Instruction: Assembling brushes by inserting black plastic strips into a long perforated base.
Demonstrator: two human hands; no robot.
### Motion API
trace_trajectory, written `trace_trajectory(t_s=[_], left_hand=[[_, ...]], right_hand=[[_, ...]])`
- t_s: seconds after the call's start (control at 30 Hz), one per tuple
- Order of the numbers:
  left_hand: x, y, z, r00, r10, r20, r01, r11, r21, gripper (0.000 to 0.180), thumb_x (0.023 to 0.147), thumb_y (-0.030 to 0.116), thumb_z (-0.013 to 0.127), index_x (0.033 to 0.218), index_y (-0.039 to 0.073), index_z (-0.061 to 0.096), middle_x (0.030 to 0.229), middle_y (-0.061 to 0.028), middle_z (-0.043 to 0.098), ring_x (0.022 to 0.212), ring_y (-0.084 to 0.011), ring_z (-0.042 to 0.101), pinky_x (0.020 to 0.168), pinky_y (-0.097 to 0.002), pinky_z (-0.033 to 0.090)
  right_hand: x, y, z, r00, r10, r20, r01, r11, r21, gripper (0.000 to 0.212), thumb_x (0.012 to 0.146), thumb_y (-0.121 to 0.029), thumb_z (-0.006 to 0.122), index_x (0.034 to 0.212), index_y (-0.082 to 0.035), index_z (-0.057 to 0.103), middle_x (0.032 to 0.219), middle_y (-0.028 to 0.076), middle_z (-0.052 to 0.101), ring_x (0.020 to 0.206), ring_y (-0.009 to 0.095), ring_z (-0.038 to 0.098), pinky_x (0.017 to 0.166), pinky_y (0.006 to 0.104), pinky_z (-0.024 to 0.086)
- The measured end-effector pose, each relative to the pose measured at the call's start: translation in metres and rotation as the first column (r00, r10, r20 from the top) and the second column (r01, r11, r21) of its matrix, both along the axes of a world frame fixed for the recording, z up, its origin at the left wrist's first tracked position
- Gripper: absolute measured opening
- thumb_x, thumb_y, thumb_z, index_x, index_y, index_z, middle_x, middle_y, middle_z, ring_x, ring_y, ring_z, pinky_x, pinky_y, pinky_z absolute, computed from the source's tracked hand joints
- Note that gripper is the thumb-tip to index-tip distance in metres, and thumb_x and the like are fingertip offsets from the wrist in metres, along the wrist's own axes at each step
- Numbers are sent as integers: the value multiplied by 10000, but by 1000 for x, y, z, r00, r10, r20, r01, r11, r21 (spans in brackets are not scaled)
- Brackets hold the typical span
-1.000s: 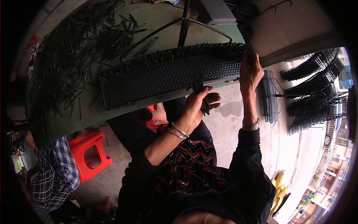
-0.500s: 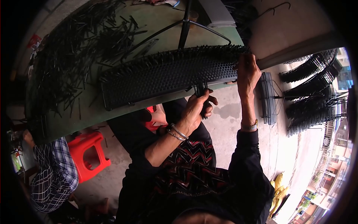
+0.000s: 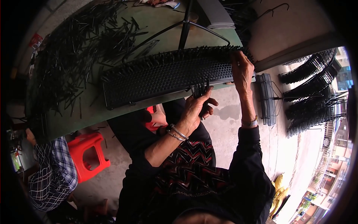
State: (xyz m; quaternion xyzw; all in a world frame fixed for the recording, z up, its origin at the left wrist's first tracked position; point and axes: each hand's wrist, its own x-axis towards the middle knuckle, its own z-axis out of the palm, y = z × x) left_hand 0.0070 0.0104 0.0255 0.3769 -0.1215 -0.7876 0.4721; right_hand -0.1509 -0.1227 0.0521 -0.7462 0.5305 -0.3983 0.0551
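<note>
A long, slightly curved black panel point(image 3: 156, 80) full of small holes lies along the near edge of the table. Rows of short black sticks point(image 3: 167, 56) stand up from its far side. My left hand point(image 3: 193, 110) is closed round a bundle of thin black sticks point(image 3: 200, 89), just in front of the panel, their tips fanned toward it. At the panel's right end is my right hand point(image 3: 243, 72), its fingers pinched together among the holes near the far row. Whatever those fingertips hold is hidden.
Loose black sticks point(image 3: 74, 56) lie heaped on the green table point(image 3: 130, 11). A black metal stand point(image 3: 185, 26) rises behind the panel. Wire racks point(image 3: 311, 89) of dark pieces stand at the right. At the left are a red stool point(image 3: 89, 156) and another person's checked sleeve point(image 3: 52, 179).
My right hand has shifted slightly left and a little down along the panel. The sticks in my left hand have fanned out more at their tips.
</note>
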Motion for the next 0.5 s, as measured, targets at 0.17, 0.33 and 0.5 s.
trace_trajectory(t_s=[0.17,0.33,0.5], left_hand=[[1,2,5,997,-23,75,23,1000,8,302,907,358,629,1066,101,624,777,-90,649,529,-124,562,412,-209,314],[-2,2,6,997,-9,70,11,1000,-24,272,901,342,643,1015,95,626,793,-113,675,515,-128,577,388,-207,316],[-5,3,1,999,-1,54,2,1000,-24,243,902,326,645,969,94,620,793,-112,688,478,-113,538,374,-203,316]], right_hand=[[5,8,-3,981,-161,-110,151,984,-95,105,889,-170,616,948,-90,651,836,95,610,741,246,607,666,338,474],[-1,6,0,979,-137,-154,131,990,-49,117,888,-222,615,915,-114,649,829,85,571,751,266,594,652,366,461],[-1,1,10,966,-122,-226,126,992,5,154,889,-259,606,909,-110,640,834,99,574,763,282,599,660,381,462]])
